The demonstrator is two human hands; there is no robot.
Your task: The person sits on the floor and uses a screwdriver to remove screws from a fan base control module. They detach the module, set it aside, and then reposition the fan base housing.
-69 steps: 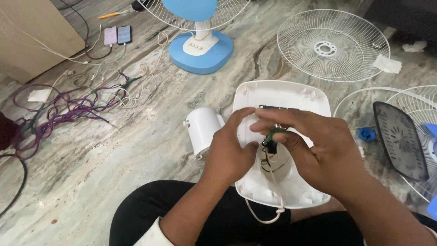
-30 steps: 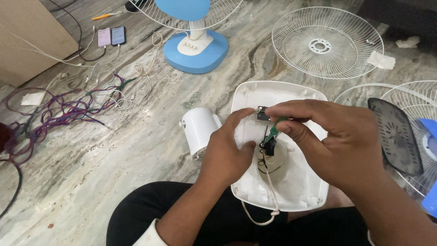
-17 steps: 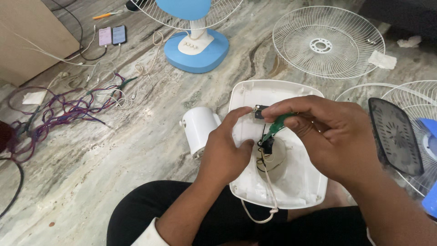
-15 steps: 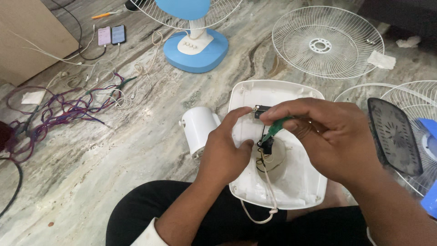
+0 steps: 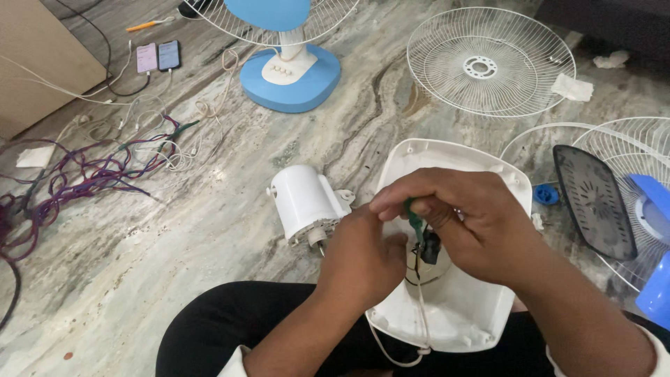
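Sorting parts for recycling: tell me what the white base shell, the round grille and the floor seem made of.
Base shell: likely moulded plastic, smooth with a matte sheen.
Round grille: probably white-coated metal wire, thin spokes.
Floor: polished stone, perhaps marble, grey veined pattern.

A white fan base shell (image 5: 457,307) lies upside down across the person's lap, hollow side up. Above its round central opening hang a green wire (image 5: 414,218) and a small black part (image 5: 430,248), perhaps a switch.
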